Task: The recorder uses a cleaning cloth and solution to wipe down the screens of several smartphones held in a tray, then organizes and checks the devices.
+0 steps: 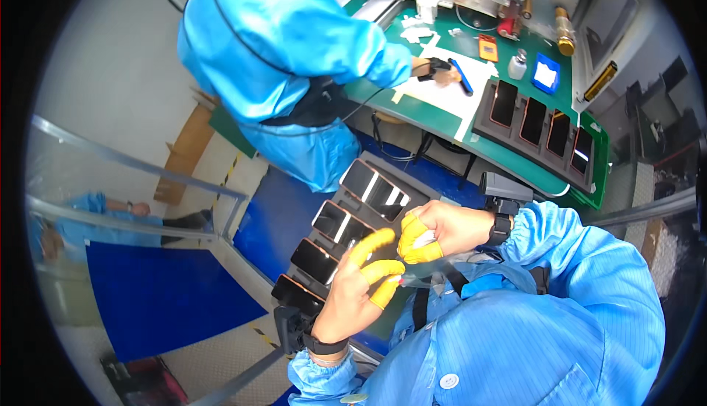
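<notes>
My left hand (352, 295) wears yellow finger covers on several fingers. Its index finger is stretched out, while the fingers below it close on the edge of a see-through film (421, 279) with a small reddish-white tip. My right hand (451, 231), also in yellow finger covers, is curled around a small white thing (423, 239), perhaps a crumpled wipe; most of it is hidden. Beneath both hands lies a dark tray (414, 177) holding several phones in a row. A dark-screened phone (314, 260) sits just left of my left hand, and another phone (375, 189) lies beyond it.
A co-worker in blue (272, 60) stands at a green bench (361, 95), one hand by a blue tool (461, 77). A second tray of phones (482, 122) rests on the bench's right end, near a bottle (518, 65) and a blue dish (546, 62). A metal rail (132, 159) runs at left.
</notes>
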